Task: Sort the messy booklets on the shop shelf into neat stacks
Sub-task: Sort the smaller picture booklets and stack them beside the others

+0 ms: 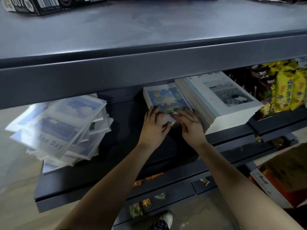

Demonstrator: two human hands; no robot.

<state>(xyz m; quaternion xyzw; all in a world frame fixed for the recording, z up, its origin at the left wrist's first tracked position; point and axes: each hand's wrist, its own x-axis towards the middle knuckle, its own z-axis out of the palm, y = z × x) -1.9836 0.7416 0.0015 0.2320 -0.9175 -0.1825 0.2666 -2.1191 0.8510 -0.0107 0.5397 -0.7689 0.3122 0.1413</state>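
A short stack of booklets with a blue and yellow painted cover lies on the middle shelf. My left hand rests on its near left corner, thumb under the edge. My right hand lies flat on its near right corner, fingers fairly straight. To the right stands a tall neat stack of booklets with a grey seascape cover. At the left a messy pile of blue sky booklets reading "fine Day" sits skewed and fanned out.
The grey upper shelf overhangs the booklets and hides their far ends. Yellow and brown snack bags crowd the right. A black box sits on the top shelf. Lower shelves hold small packets; a red box stands lower right.
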